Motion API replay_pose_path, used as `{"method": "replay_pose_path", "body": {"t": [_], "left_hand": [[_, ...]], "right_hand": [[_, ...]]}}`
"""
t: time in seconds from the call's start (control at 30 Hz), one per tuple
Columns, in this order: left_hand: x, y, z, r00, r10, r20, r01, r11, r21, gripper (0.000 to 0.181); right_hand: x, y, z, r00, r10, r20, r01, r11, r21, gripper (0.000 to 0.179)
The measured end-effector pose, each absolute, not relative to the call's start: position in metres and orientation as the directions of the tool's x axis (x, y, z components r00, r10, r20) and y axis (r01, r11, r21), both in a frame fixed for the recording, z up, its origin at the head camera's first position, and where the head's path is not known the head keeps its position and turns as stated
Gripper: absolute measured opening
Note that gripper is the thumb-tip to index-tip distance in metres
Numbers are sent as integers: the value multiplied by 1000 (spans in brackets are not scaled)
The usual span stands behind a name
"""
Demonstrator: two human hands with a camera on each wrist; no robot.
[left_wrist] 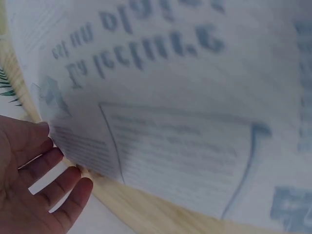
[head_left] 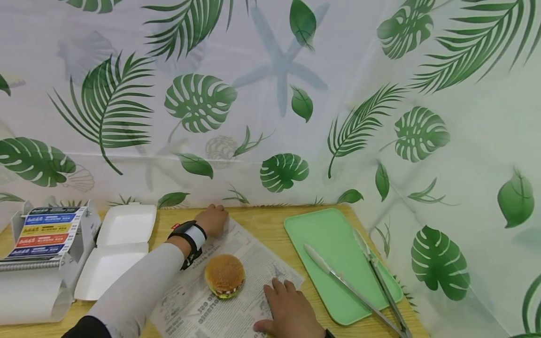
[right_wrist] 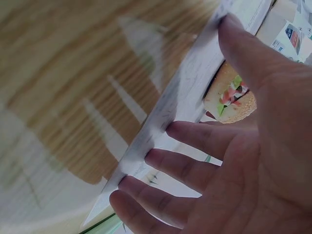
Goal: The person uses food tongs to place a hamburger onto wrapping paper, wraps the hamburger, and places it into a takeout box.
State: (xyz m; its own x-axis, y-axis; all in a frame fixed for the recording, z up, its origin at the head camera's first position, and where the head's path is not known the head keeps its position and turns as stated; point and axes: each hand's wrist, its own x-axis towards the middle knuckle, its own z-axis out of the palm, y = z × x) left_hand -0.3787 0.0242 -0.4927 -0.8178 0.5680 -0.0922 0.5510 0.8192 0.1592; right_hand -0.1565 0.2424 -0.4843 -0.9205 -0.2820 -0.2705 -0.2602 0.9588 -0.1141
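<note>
A hamburger with a seeded bun sits on a sheet of newsprint-patterned wrapping paper, laid with a corner toward the wall. My left hand reaches past the burger to the paper's far corner. In the left wrist view its fingers are spread and lightly bent, and one fingertip meets the paper's edge. On the near right side, my right hand lies over the paper with its fingers apart. The right wrist view shows those fingertips along the paper's edge, with the burger partly hidden behind the thumb.
On the right, a green tray carries metal tongs. To the left, an open white takeaway box stands beside a holder with several colored label strips. A leaf-print sheet hangs behind the wooden table.
</note>
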Motion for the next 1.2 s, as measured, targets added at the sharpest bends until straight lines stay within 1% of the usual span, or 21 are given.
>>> {"method": "replay_pose_path", "body": {"t": [0.13,0.4,0.47,0.63,0.73,0.87,0.93,1.07,1.1,1.2], "left_hand": [[-380,19,-489,-791,609,-61,597,790,142,26],[-383,10,-498,-796,604,-34,592,790,157,24],[-384,9,-494,-803,595,-34,578,791,202,23],[-383,3,-473,-819,570,-63,511,775,372,27],[-379,-6,-463,-820,568,-68,479,748,460,39],[-372,-19,-457,-815,579,2,482,677,557,56],[-366,-24,-456,-798,599,71,521,625,581,52],[-353,-27,-454,-731,654,192,621,523,584,15],[-349,-27,-454,-714,665,219,645,503,575,9],[-334,-25,-452,-670,693,267,699,469,539,3]], "right_hand": [[-159,241,-479,-917,-283,-281,-262,959,-110,85],[-160,236,-479,-902,-285,-323,-249,957,-150,84],[-161,236,-479,-906,-288,-310,-254,956,-145,84],[-165,236,-476,-915,-297,-273,-277,955,-109,85],[-167,234,-475,-915,-302,-267,-286,953,-98,84],[-168,232,-476,-911,-302,-280,-282,953,-110,83],[-169,232,-477,-910,-295,-291,-273,955,-116,82],[-171,232,-480,-913,-280,-296,-256,960,-118,83],[-171,233,-481,-914,-281,-292,-257,959,-119,83],[-173,234,-483,-915,-288,-281,-264,957,-122,85]]}}
